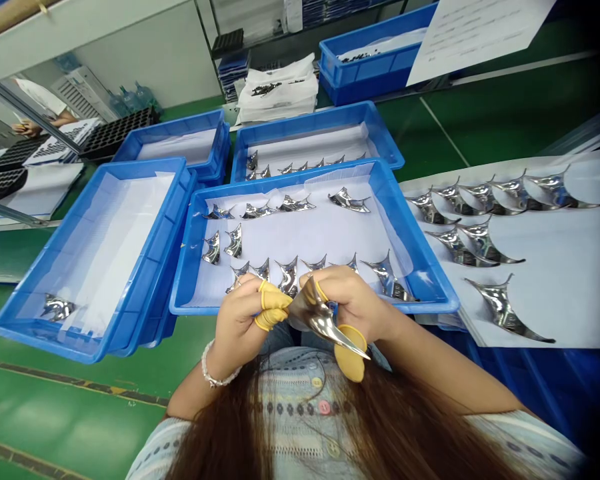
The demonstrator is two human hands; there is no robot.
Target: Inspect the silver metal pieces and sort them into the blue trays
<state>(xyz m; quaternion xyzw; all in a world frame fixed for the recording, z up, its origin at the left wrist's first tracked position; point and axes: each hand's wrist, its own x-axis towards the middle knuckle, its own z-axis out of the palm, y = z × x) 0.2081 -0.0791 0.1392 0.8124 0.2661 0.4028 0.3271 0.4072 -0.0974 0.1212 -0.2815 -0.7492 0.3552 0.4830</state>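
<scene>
Head view: your two hands grip a polished, curved, three-pointed metal piece (317,320) between them, just above your lap and at the near edge of the tray in front of you. Your left hand (237,327) pinches its left side with yellow rubber finger cots (274,301) on the fingers. Your right hand (353,303) closes on its right side, with a tan rubber finger cot (351,353) pressed beneath the piece, whose long pointed tip runs down and to the right. A white beaded bracelet (211,365) circles your left wrist.

Just beyond your hands, a blue plastic tray (410,227) lined with white sheet holds rows of matching mirror-bright metal pieces (349,201). To the left sits another blue plastic tray (165,227), with one metal piece (59,308) at its near end. A third blue tray (320,127) lies farther away, with a row of pieces along its near side. To the right, more pieces (503,308) lie spread on a large white sheet (575,293). Green flooring (80,413) shows at near left. At far left, a co-worker's hand (27,127) shows beside black trays (113,133).
</scene>
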